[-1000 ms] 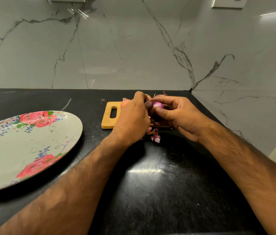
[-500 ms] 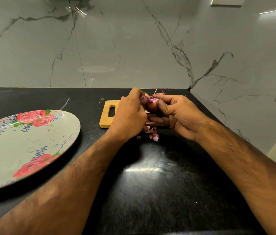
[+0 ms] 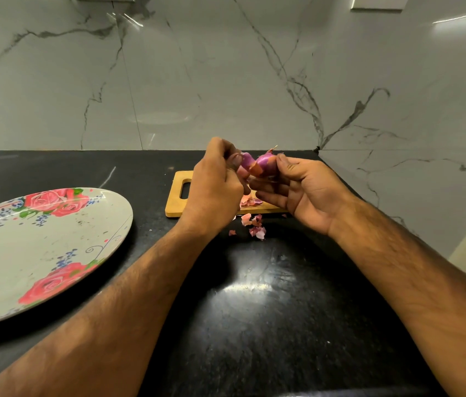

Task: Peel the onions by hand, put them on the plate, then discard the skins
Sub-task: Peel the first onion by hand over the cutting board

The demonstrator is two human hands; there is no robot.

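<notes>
Above the far part of a black worktop (image 3: 254, 310), the right hand (image 3: 303, 190) holds a small purple onion (image 3: 266, 164) in its grip, thumb on top and fingers curled below. The left hand (image 3: 214, 184) pinches a strip of skin (image 3: 247, 161) which touches the onion at its lower end. Under both hands lies a wooden cutting board (image 3: 177, 202) with a handle slot. Some pink skin scraps (image 3: 256, 226) lie on the board and on the worktop just in front of it. An oval plate (image 3: 54, 253) with red roses stands to the left, well apart from the board. Behind is a grey marble wall (image 3: 226, 81)
</notes>
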